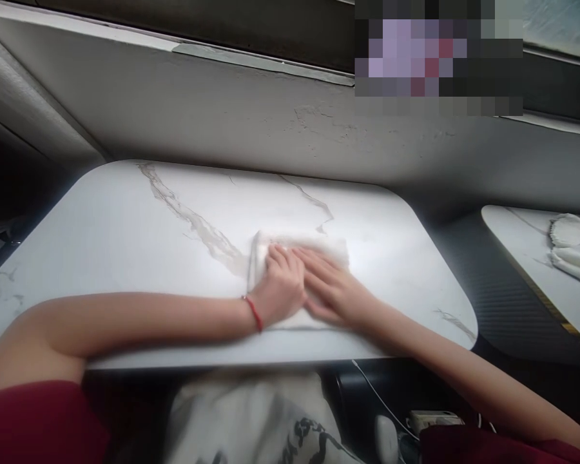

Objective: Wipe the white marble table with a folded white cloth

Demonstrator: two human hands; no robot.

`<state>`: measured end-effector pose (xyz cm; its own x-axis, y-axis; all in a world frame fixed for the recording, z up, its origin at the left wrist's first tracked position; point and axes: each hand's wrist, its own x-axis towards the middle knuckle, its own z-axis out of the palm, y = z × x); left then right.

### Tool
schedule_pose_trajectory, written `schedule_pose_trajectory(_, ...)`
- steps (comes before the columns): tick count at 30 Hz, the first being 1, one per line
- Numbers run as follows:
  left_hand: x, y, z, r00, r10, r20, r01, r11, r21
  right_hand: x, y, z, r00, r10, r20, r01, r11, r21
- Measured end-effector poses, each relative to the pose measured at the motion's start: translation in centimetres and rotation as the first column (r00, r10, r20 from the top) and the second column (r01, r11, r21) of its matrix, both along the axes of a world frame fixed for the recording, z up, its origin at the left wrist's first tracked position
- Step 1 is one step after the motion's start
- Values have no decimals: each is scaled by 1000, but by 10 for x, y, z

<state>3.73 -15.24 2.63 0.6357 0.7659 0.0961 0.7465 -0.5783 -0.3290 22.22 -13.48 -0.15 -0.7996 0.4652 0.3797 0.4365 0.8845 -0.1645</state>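
Note:
A folded white cloth [299, 319] lies on the white marble-patterned table [174, 258], near its front edge. My left hand [285, 283], with a red cord around the wrist, presses down on the cloth with its fingers bent and close together. Right beside it, my right hand [331, 287] lies flat on the cloth, fingers stretched out towards the left hand. The two hands touch or nearly touch. Motion blurs the cloth's edges a little, and its middle is hidden under my hands.
A second marble-patterned table [522, 238] stands at the right with another white cloth [577, 245] on it. Behind the tables runs a pale wall [212, 103] below a window. Under the front edge are a printed light fabric [251, 419], a white cable [377, 390] and a power strip [435, 420].

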Motion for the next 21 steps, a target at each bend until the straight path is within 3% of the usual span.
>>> schedule_pose_trajectory(5,9,62,5,989,102,103,-85,984,-160,6,64,-10,997,-77,5,77,996,-37)
schedule_pose_trajectory(13,7,160,5,958,190,213,-154,972,-175,-2,177,-15,987,-161,9,160,978,-133)
schedule_pose_trajectory(17,8,188,1,937,245,249,-203,962,-184,-7,203,-16,982,-190,-20,184,967,-178)
schedule_pose_trajectory(21,9,204,-10,912,211,353,-156,972,-177,-8,208,-15,983,-163,-83,149,976,-158)
